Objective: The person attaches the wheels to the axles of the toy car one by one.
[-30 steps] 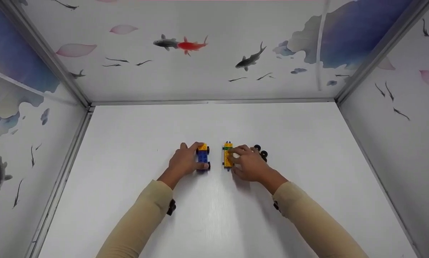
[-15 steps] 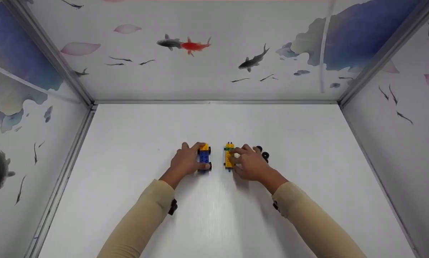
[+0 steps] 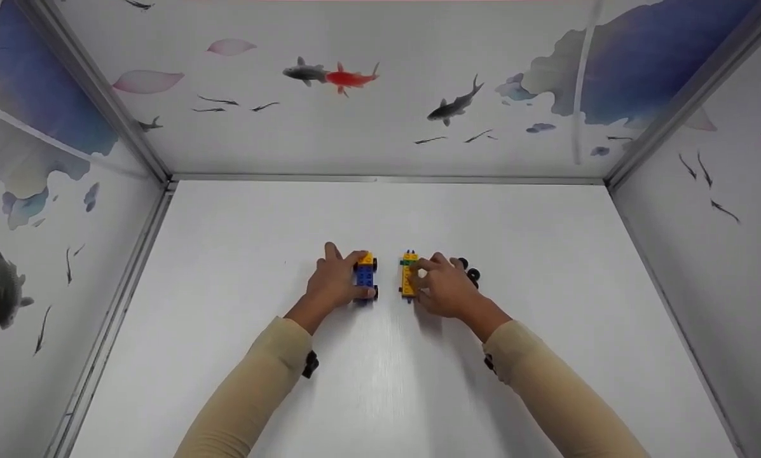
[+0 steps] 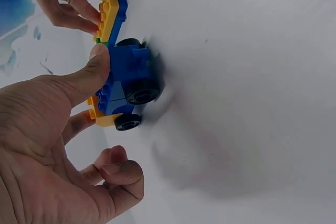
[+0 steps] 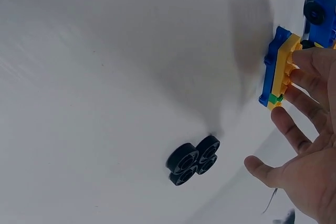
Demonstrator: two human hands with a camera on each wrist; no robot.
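Near the middle of the table in the head view, my left hand (image 3: 334,280) pinches a building-block toy car (image 3: 365,275) between thumb and a finger. The car is blue with a yellow end, and black wheels (image 4: 143,92) show in the left wrist view. Another finger of that hand sticks up away from the car. To its right, my right hand (image 3: 447,286) holds a block car base (image 5: 281,64) by its top and side, thumb and fingertips on the yellow studs. This base is blue below, with yellow and green blocks on top and no wheels fitted.
Several loose black wheels (image 5: 184,158) lie clustered on the white table (image 3: 246,222) just beyond my right hand. Printed walls with fish enclose the table at the back (image 3: 380,146) and both sides.
One finger of my left hand has lifted further from the car. The head view has shifted slightly; both block toys and my right hand keep nearly the same place.
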